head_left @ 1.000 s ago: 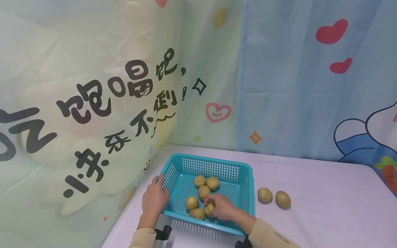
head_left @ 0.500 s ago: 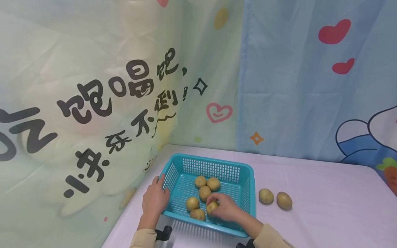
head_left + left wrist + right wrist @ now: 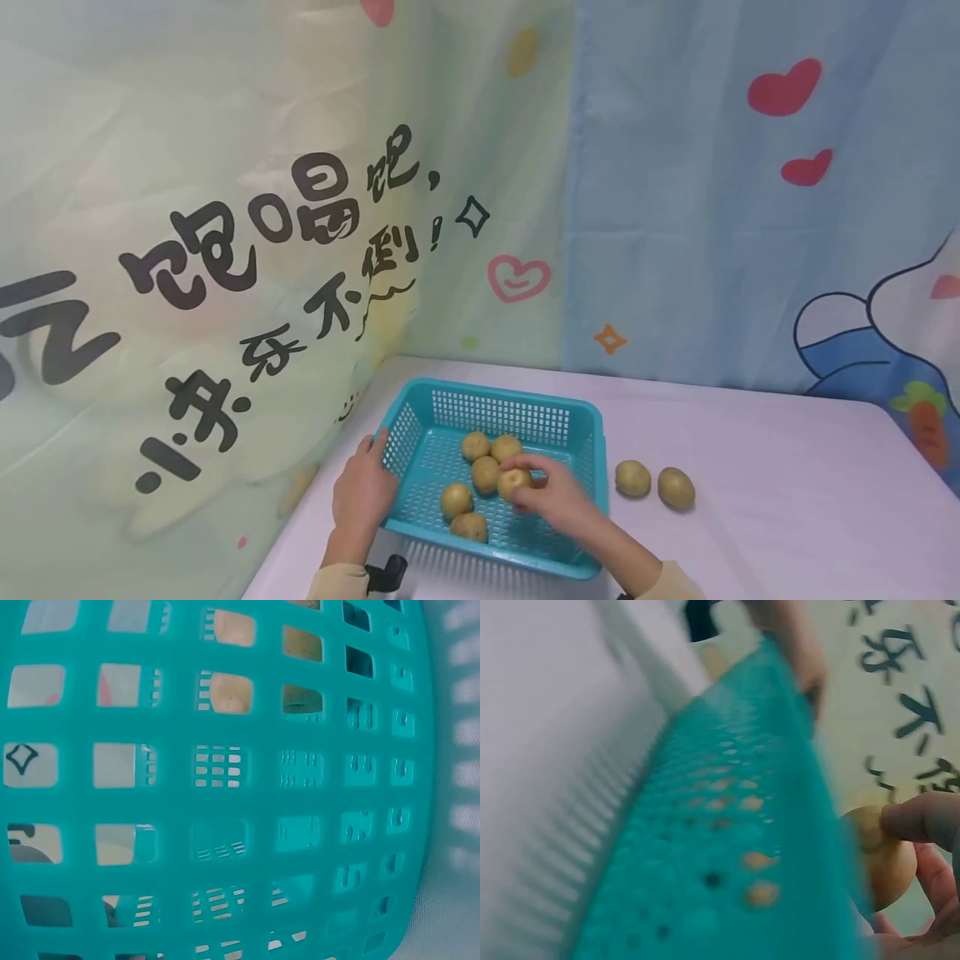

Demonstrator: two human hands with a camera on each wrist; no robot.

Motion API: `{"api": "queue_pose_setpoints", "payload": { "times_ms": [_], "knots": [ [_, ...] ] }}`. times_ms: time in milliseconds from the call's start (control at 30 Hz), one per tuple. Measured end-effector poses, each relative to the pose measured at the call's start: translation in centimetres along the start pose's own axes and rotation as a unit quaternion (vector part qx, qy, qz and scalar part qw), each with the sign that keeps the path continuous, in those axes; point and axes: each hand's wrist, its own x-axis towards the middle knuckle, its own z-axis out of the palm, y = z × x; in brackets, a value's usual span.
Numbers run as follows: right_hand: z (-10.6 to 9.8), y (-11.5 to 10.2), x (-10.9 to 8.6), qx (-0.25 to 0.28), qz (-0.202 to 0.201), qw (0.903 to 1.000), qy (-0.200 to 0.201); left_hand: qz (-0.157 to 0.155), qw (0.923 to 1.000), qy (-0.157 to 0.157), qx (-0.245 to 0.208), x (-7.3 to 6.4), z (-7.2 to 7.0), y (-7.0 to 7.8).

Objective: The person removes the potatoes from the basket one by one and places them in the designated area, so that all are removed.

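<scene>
The held potato (image 3: 513, 485), seen in the head view, presents a nearly round outline with a pale patch facing the viewer; in the right-wrist view its long axis slants from upper left to lower right. The right hand (image 3: 558, 502) pinches it between thumb and fingers over the near right part of the blue basket (image 3: 510, 395). Compared with half a second earlier, the held potato lies farther from the near wall and closer to the grouped potatoes. The basket contains five other potatoes (image 3: 456, 502): three clustered near the middle and two together by the near wall. The left hand (image 3: 363, 492) rests on the basket's left wall; whether its fingers curl round the rim cannot be told. Two loose potatoes (image 3: 677, 488) lie on the bench (image 3: 780, 500), right of the basket.
</scene>
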Motion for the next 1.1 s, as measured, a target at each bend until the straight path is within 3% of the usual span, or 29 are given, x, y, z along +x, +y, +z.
{"api": "queue_pose_setpoints", "payload": {
  "times_ms": [100,367,567,667,1100],
  "knots": [
    [-1.2,-1.5,-0.7,0.027,0.013,0.9994,0.017,-0.001,1.0,0.005,0.0,-0.1,-0.2,-0.3],
    [-4.5,-3.1,-2.9,-0.054,0.054,0.9905,0.114,0.006,0.9999,0.014,-0.002,-0.1,-0.3,-0.6],
    [-6.9,-2.3,-4.8,-0.038,0.058,0.9849,0.159,0.016,0.9997,0.015,-0.006,-0.1,-0.2,-0.5],
    [-7.7,-1.8,-5.5,-0.036,0.084,0.9786,0.185,0.016,0.9997,0.016,-0.008,-0.2,-0.2,-0.5],
    [-11.4,1.9,-9.1,-0.115,0.156,0.9548,0.226,0.017,0.9997,0.017,-0.004,-0.4,0.0,-0.2]
  ]
}}
